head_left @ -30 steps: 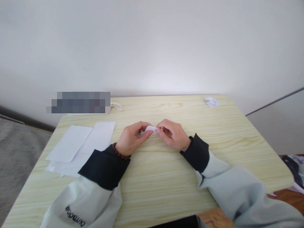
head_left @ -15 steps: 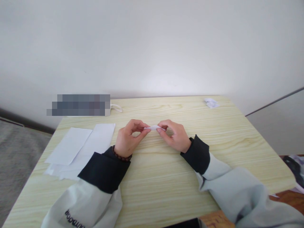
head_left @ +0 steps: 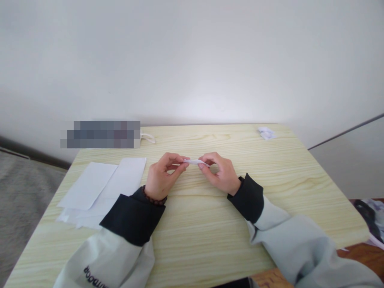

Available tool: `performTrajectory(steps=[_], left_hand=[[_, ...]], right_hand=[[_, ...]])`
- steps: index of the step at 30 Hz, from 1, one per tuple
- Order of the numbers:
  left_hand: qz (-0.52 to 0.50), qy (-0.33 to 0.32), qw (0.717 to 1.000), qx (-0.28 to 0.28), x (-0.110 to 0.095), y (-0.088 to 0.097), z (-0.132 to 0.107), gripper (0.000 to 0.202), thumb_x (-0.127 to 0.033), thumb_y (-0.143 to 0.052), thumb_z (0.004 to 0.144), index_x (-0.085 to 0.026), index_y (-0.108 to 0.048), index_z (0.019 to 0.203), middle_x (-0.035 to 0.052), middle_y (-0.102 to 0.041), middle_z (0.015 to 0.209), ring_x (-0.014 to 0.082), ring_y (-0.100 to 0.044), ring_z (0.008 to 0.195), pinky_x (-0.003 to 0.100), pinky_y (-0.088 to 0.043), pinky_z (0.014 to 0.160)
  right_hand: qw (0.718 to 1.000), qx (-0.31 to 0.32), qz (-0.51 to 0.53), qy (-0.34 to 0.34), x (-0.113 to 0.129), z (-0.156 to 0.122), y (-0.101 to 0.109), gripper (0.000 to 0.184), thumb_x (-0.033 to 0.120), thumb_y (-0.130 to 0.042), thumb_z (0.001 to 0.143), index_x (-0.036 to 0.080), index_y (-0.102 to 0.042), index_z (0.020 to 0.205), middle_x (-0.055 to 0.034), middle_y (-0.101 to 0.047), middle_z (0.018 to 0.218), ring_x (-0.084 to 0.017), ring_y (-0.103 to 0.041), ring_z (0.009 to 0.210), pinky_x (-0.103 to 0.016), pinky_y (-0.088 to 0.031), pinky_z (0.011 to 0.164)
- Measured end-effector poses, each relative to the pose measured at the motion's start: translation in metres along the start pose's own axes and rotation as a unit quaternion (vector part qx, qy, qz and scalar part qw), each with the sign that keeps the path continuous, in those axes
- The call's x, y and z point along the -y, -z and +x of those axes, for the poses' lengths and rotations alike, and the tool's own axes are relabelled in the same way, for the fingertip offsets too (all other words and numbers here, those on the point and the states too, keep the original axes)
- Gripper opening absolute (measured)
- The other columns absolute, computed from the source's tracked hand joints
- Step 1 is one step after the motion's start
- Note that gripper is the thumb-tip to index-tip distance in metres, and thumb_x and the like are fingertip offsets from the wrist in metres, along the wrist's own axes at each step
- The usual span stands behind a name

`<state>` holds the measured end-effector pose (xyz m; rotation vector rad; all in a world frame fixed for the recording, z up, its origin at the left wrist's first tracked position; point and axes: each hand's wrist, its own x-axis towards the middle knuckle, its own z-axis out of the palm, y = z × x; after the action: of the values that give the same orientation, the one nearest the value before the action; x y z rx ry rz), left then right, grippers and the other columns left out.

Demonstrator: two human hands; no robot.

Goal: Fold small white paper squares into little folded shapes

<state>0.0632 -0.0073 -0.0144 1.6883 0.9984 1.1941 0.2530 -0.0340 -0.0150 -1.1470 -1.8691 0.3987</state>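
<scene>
A small folded white paper piece (head_left: 195, 162) is pinched between both hands just above the light wooden table (head_left: 210, 236). My left hand (head_left: 163, 176) grips its left end with thumb and fingers closed. My right hand (head_left: 219, 173) pinches its right end, fingers curled. The paper looks thin and flattened, seen nearly edge-on. Both wrists rest on or near the tabletop, dark cuffs showing.
Several white paper sheets (head_left: 99, 188) lie spread at the table's left. A small crumpled white paper (head_left: 266, 133) sits at the far right corner. A blurred object (head_left: 100, 134) with a white loop lies at the far left edge. The wall stands behind.
The paper piece has gone from a rounded folded shape to a flatter, stretched strip between the fingertips. The hands have drawn slightly apart and barely shifted otherwise.
</scene>
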Motion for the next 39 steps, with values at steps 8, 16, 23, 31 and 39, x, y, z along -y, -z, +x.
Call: performTrajectory(steps=[8, 16, 23, 31, 39], left_hand=[[-0.008, 0.002, 1.0, -0.016, -0.001, -0.002, 0.002, 0.02, -0.031, -0.066, 0.077, -0.016, -0.054, 0.083, 0.0077, -0.07, 0.094, 0.0182, -0.068, 0.082, 0.03, -0.061, 0.066], [-0.015, 0.006, 0.999, -0.028, 0.004, -0.001, 0.002, 0.02, -0.031, -0.065, 0.078, -0.017, -0.055, 0.087, 0.0064, -0.069, 0.095, 0.0173, -0.068, 0.082, 0.028, -0.06, 0.064], [0.08, -0.018, 0.997, 0.0, 0.0, 0.005, 0.001, 0.014, -0.031, -0.063, 0.081, -0.018, -0.06, 0.081, 0.0039, -0.071, 0.088, 0.0151, -0.067, 0.076, 0.026, -0.057, 0.064], [0.139, -0.074, 0.987, 0.032, -0.003, 0.011, 0.002, 0.012, -0.029, -0.06, 0.083, -0.018, -0.062, 0.087, 0.0027, -0.07, 0.089, 0.0133, -0.067, 0.079, 0.022, -0.057, 0.065], [0.178, -0.13, 0.975, 0.033, -0.001, 0.009, -0.001, 0.003, -0.021, -0.059, 0.084, -0.018, -0.057, 0.083, 0.0015, -0.07, 0.087, 0.0114, -0.067, 0.075, 0.019, -0.055, 0.06]], right_hand=[[0.999, -0.033, 0.008, -0.021, 0.003, 0.009, -0.01, 0.006, 0.023, -0.054, 0.084, 0.02, -0.052, 0.088, -0.0017, -0.065, 0.082, -0.011, -0.06, 0.068, -0.023, -0.05, 0.063], [0.996, -0.038, 0.07, -0.039, 0.003, 0.015, -0.015, 0.007, 0.023, -0.053, 0.084, 0.02, -0.049, 0.088, -0.0001, -0.062, 0.076, -0.011, -0.061, 0.064, -0.023, -0.049, 0.062], [0.998, -0.001, 0.054, -0.015, 0.003, 0.008, -0.012, 0.008, 0.022, -0.054, 0.083, 0.019, -0.053, 0.091, -0.0027, -0.066, 0.083, -0.011, -0.06, 0.068, -0.023, -0.049, 0.061], [0.998, 0.036, 0.05, -0.004, 0.002, 0.003, -0.008, 0.008, 0.022, -0.054, 0.084, 0.02, -0.054, 0.091, -0.0023, -0.067, 0.083, -0.011, -0.06, 0.067, -0.023, -0.049, 0.06], [0.995, 0.044, 0.067, 0.056, 0.002, 0.005, -0.009, 0.014, 0.01, -0.053, 0.078, 0.021, -0.051, 0.087, -0.003, -0.065, 0.091, -0.011, -0.06, 0.073, -0.023, -0.05, 0.063]])
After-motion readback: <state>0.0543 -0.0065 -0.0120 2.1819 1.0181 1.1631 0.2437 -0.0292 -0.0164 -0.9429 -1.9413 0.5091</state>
